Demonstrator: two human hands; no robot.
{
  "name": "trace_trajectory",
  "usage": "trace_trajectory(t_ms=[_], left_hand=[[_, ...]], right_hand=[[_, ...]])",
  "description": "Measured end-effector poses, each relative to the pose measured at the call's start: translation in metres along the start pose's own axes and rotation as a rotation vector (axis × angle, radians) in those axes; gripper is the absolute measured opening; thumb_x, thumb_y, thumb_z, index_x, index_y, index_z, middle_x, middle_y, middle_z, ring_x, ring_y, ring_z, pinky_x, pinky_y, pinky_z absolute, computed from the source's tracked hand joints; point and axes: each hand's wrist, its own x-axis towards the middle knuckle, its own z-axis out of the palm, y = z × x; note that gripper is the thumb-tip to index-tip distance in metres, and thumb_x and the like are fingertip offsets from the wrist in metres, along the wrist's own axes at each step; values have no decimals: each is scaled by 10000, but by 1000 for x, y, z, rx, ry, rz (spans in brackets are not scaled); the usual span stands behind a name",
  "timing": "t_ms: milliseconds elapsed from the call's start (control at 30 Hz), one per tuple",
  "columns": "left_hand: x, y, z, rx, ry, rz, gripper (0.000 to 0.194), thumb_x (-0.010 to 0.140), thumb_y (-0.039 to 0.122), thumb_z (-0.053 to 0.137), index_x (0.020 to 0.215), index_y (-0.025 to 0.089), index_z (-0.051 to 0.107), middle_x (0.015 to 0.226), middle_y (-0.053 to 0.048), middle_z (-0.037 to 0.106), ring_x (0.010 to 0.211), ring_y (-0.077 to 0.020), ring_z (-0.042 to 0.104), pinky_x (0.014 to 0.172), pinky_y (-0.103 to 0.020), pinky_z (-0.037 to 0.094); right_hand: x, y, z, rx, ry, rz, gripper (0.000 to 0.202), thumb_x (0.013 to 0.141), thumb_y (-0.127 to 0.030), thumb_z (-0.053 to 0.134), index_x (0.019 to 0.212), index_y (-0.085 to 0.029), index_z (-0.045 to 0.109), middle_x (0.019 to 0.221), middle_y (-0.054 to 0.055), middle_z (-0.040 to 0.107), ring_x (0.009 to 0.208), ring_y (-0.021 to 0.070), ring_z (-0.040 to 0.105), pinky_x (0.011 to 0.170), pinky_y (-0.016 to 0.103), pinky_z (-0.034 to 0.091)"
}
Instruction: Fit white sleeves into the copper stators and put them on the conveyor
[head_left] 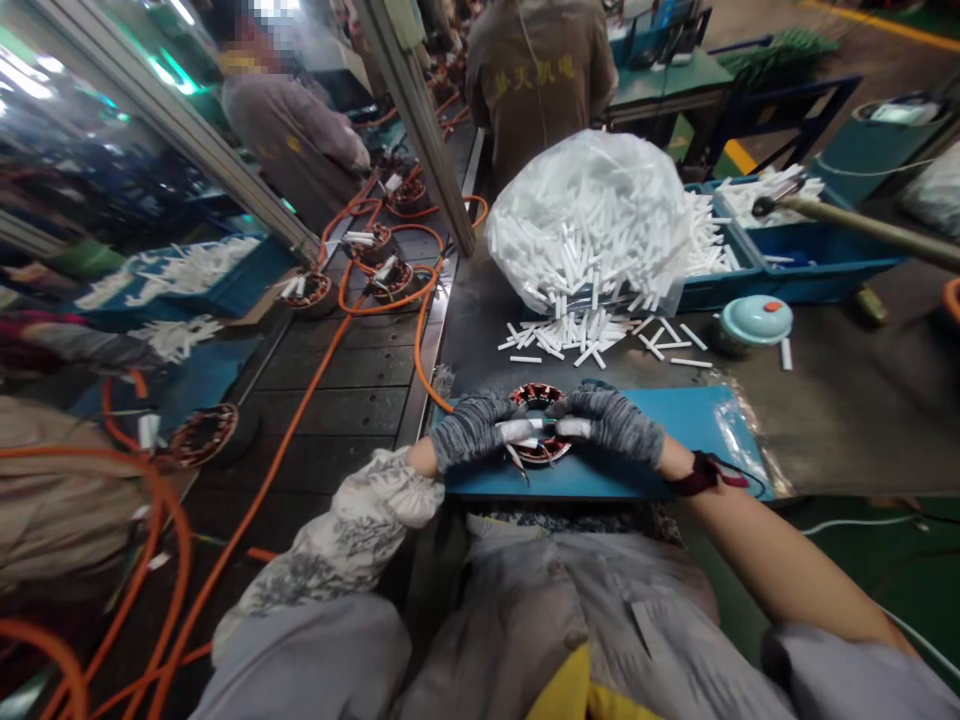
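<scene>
A ring-shaped motor stator (pixel 553 452) with copper windings rests on the blue mat in front of me, with short loose leads at its near side. My left hand (pixel 476 428), in a grey knit glove, is closed at the stator's left side, its thumb and fingers on a white tube (pixel 534 426) above the ring's middle. From the right, my gloved right hand (pixel 611 424) reaches over the rim with fingertips pinched together. What it grips is too small and partly hidden to tell.
Loose white tubes (pixel 592 332) lie beyond the mat (pixel 645 470), below a big plastic bag (pixel 585 215) full of them. Blue bins (pixel 825 262) and a light-blue lidded container (pixel 757 322) stand to the right. Leftward, an orange hose (pixel 300 410) crosses a line holding several stators; co-workers are nearby.
</scene>
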Motion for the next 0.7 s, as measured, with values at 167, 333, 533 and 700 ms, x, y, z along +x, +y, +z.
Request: trace_trajectory(t_ms=[167, 333, 533, 700], left_hand=[[23, 12, 14, 423, -97, 59, 445, 1021, 491, 504, 1046, 166, 807, 923, -99, 749, 889, -239, 666, 860, -355, 480], [43, 29, 25, 556, -6, 116, 470, 924, 574, 649, 1137, 179, 787, 1139, -154, 721, 1088, -340, 650, 990, -480, 469], [65, 3, 4, 335, -21, 200, 844, 773, 491, 841, 1500, 187, 537, 1284, -126, 701, 1181, -297, 665, 1027, -396, 508], [74, 9, 0, 223, 119, -55, 770, 801, 445, 840, 1458, 152, 567, 1027, -76, 765, 990, -258, 719, 959, -389, 556]], right_hand=[[-4, 6, -4, 104, 90, 45, 463, 857, -559, 781, 1164, -215, 739, 1040, 72, 784, 928, 237, 731, 884, 414, 597], [-25, 15, -15, 100, 206, -1, 545, 860, -583, 768, 1292, -262, 682, 1273, 89, 736, 1187, 295, 688, 1073, 529, 540], [-63, 15, -14, 58, 380, 166, 384, 926, -502, 713, 1213, -248, 719, 1202, 81, 768, 1111, 274, 715, 1038, 509, 566], [-63, 10, -6, -17, 393, 81, 278, 974, -469, 654, 1129, -276, 781, 1114, 59, 789, 1039, 251, 723, 990, 456, 569]])
